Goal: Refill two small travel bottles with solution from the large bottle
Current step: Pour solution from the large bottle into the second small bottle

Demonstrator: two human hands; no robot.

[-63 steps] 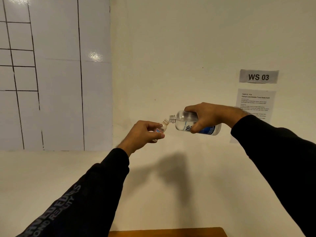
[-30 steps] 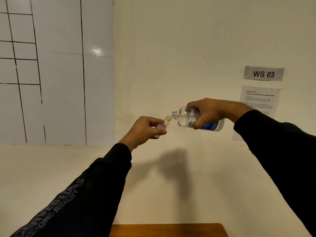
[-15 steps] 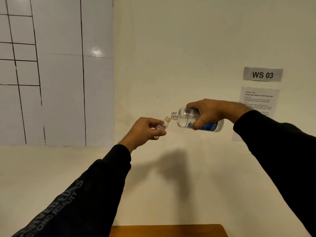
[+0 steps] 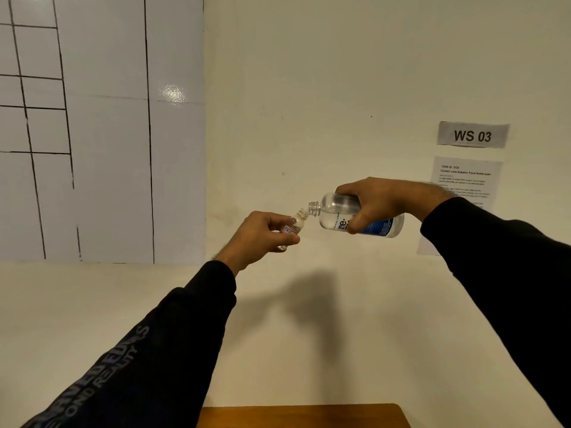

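My right hand (image 4: 383, 200) grips the large clear bottle (image 4: 335, 213) with a blue and white label, tipped almost flat with its open neck pointing left. A small clear travel bottle (image 4: 295, 225) with a red and blue label is held in my left hand (image 4: 259, 237), tilted so its open mouth meets the large bottle's neck. Both hands are raised in front of the wall, at mid-frame. Clear liquid lies in the lower part of the large bottle. The second travel bottle is not in view.
The far edge of a wooden table (image 4: 304, 415) shows at the bottom. A cream wall fills the view, with white tiles (image 4: 102, 128) at the left. A "WS 03" sign (image 4: 472, 135) and a printed sheet (image 4: 466, 180) hang at the right.
Both hands have held nearly the same pose, drifting slightly upward in the frame, with the two bottle mouths kept together throughout.
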